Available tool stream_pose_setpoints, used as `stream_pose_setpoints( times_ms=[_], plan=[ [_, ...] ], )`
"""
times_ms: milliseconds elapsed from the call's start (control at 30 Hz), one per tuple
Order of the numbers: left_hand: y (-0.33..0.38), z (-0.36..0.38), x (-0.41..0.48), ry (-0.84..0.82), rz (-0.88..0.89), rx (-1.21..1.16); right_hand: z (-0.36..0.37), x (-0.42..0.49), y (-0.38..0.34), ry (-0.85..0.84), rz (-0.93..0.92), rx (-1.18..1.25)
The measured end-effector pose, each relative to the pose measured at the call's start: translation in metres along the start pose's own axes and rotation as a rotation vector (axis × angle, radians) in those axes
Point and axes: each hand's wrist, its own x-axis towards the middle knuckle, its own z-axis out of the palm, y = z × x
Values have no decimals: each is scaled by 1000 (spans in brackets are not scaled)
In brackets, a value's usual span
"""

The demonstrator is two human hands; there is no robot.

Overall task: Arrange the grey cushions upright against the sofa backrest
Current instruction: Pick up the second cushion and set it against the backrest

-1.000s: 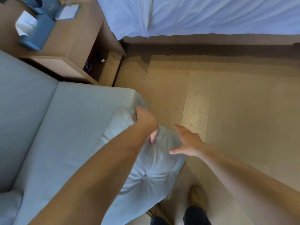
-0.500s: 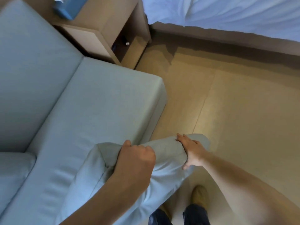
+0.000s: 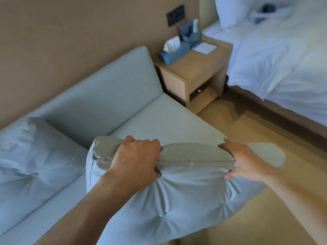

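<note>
I hold a grey buttoned cushion (image 3: 185,197) by its top edge in front of the sofa seat (image 3: 159,124). My left hand (image 3: 136,161) is clenched on the edge near its left corner. My right hand (image 3: 246,163) pinches the same edge further right. The cushion hangs over the seat's front edge, partly over the floor. A second grey cushion (image 3: 35,156) leans tilted against the sofa backrest (image 3: 106,96) at the left.
A wooden nightstand (image 3: 194,75) stands at the sofa's right end, with a blue tissue box (image 3: 171,53) and an organiser on top. A bed with white linen (image 3: 283,59) fills the right. Wooden floor (image 3: 265,129) lies between the sofa and the bed.
Both hands have closed on the cushion's top edge and lifted it off the seat edge. The view has swung up, so the backrest, the wall and the second cushion now show.
</note>
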Motion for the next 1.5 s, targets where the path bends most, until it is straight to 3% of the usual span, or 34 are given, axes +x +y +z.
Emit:
stream_pose_setpoints(
  times_ms=[167, 300, 733, 1000, 1167, 1500],
  plan=[
    [-99, -27, 2, 103, -171, -95, -108, 70, -91, 11, -89, -193],
    [-180, -20, 14, 153, -305, -163, -151, 152, -160, 51, -183, -370],
    [-390, 109, 92, 118, -612, -446, -159, 415, -325, 95, -465, -769],
    [-448, 175, 156, 121, -752, -454, -126, 551, -335, 80, -547, -783],
    [-439, 234, 199, -36, -776, -467, -76, 609, -293, -76, -458, -732],
    [-451, 222, 242, -229, -833, -444, -87, 665, -277, -277, -517, -550]
  ],
)
